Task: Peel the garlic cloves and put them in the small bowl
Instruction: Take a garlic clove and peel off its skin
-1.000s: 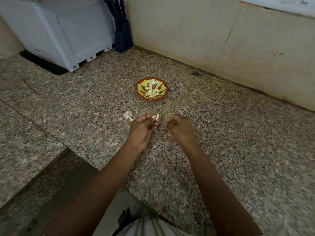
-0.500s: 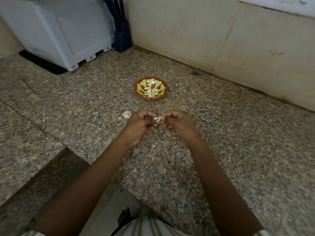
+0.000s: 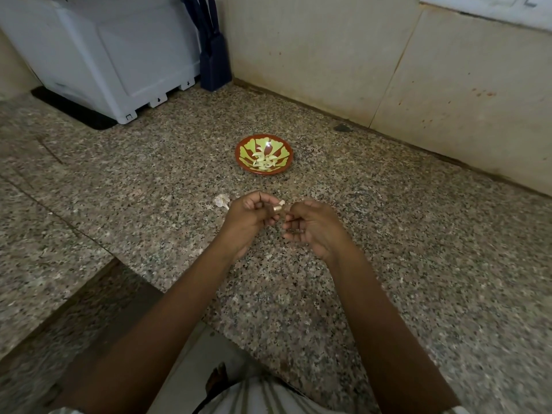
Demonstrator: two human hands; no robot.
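The left hand (image 3: 251,216) pinches a garlic clove (image 3: 278,207) at its fingertips. The right hand (image 3: 313,225), fingers curled, sits just beside it; contact unclear. A peel scrap (image 3: 221,200) lies on the granite counter (image 3: 418,264). Beyond, the small bowl (image 3: 263,172) holds peeled cloves (image 3: 264,161).

The left hand (image 3: 251,216) pinches a garlic clove (image 3: 277,208) beside the right hand (image 3: 316,228).

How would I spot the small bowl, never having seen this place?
Start at the granite counter below the beige wall. Beyond the left hand and right hand, toward that wall, sits the small bowl: round, red-brown rim, yellow-green pattern, holding pale peeled cloves. Nothing else there is so colourful.
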